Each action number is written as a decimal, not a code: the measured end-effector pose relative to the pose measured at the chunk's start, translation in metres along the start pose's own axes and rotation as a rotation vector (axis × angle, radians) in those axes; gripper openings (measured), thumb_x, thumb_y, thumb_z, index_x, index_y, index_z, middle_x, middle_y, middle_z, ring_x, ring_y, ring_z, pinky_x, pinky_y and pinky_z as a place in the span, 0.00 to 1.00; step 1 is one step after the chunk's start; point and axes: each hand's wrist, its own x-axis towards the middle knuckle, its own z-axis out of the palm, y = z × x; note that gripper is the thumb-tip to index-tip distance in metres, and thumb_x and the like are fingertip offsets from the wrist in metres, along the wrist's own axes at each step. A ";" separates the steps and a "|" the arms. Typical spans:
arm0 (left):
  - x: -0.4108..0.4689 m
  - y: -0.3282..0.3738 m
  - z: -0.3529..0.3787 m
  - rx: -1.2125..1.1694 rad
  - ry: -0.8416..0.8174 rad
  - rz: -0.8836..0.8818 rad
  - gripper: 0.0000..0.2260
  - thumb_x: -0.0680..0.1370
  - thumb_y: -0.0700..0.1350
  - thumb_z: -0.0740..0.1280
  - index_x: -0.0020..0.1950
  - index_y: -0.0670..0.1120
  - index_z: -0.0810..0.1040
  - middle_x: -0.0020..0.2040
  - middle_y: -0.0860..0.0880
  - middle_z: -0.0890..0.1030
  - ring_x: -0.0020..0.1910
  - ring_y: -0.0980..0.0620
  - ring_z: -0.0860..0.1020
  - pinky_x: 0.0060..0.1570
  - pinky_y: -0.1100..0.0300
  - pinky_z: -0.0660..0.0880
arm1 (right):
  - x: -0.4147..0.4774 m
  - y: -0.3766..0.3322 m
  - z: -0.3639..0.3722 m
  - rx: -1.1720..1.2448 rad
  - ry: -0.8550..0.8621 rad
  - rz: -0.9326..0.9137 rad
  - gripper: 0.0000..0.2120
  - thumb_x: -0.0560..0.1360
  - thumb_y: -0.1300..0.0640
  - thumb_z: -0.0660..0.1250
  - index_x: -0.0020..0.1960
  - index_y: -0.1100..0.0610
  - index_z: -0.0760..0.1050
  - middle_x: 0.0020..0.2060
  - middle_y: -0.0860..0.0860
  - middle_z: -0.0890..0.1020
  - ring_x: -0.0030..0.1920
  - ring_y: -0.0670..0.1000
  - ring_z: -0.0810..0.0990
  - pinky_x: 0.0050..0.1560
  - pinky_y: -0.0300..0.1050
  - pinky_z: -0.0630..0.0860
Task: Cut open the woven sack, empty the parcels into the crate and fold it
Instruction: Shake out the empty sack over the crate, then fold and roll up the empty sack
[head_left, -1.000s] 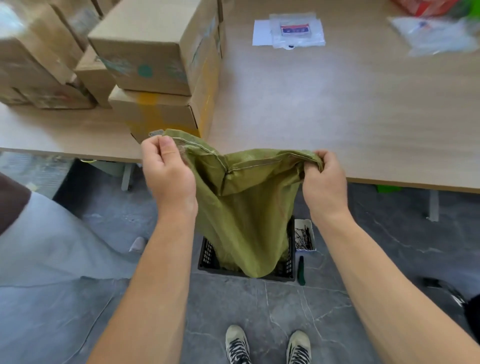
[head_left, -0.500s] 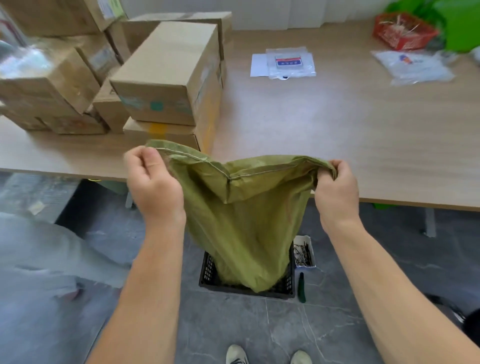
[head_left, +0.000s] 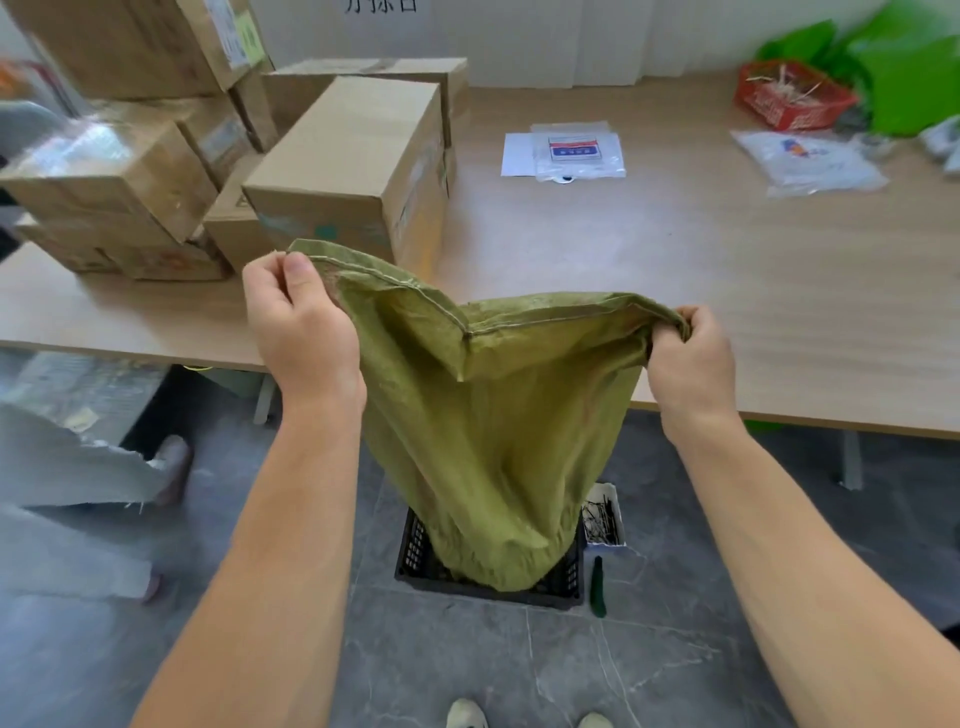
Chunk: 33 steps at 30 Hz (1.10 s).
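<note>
Olive-green sack (head_left: 498, 431), black crate (head_left: 415, 551)

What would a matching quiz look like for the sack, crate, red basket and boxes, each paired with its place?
1 sack
2 crate
3 red basket
4 boxes

A left on the table
B on the floor, below the sack
C gripped by left hand and right hand
D table's far right

Pairs: 1-C, 2-B, 3-D, 4-A
</note>
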 end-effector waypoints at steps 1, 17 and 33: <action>0.001 0.005 -0.001 -0.033 0.022 0.041 0.08 0.82 0.44 0.57 0.43 0.52 0.69 0.37 0.56 0.68 0.32 0.62 0.66 0.39 0.66 0.67 | 0.000 -0.003 -0.002 0.018 -0.002 -0.012 0.05 0.79 0.56 0.59 0.51 0.54 0.74 0.42 0.49 0.78 0.42 0.51 0.77 0.51 0.58 0.80; 0.024 0.035 -0.002 -0.119 0.069 0.089 0.07 0.80 0.43 0.57 0.43 0.49 0.70 0.37 0.54 0.69 0.35 0.58 0.67 0.41 0.63 0.68 | 0.005 -0.033 -0.001 0.139 0.001 -0.039 0.04 0.75 0.55 0.60 0.44 0.49 0.72 0.41 0.50 0.78 0.41 0.51 0.76 0.49 0.63 0.80; 0.033 0.057 -0.022 -0.125 -0.073 -0.153 0.07 0.74 0.43 0.63 0.50 0.51 0.76 0.49 0.49 0.80 0.48 0.52 0.79 0.54 0.58 0.78 | 0.007 -0.049 -0.041 0.060 -0.048 -0.001 0.05 0.73 0.50 0.60 0.44 0.48 0.75 0.43 0.52 0.81 0.50 0.59 0.81 0.50 0.61 0.81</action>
